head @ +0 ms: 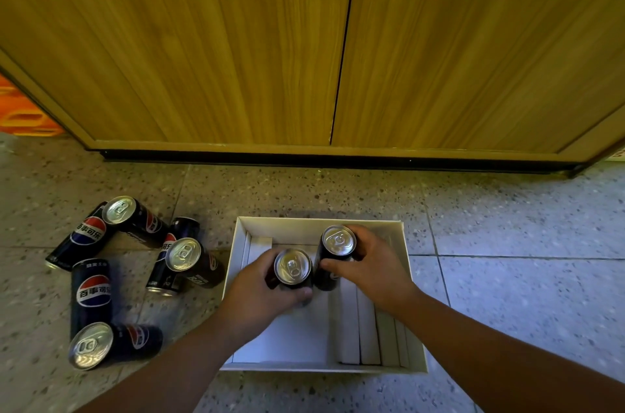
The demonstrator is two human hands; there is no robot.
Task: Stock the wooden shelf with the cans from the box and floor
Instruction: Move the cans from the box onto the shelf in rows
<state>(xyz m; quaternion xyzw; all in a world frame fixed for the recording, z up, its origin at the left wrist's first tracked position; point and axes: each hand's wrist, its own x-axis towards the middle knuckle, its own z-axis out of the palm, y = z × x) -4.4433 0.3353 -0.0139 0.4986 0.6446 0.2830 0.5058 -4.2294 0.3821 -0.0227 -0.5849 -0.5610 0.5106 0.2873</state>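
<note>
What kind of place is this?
Probably a small shop or its storeroom. Many identical cola cans lie on a speckled tile floor, a white box holds more, beside wooden cabinet doors and orange crates.

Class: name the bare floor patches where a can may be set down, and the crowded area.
Free: the floor right of the white box, and the strip between the box and the wooden cabinet. Crowded: left of the box, where the loose cans lie scattered.

A speckled terrazzo floor [507,216] fills the lower frame. On it sit a white box [415,328] at lower centre, six dark cans [91,287] at lower left, and wooden cabinet doors [236,40] above.
</note>
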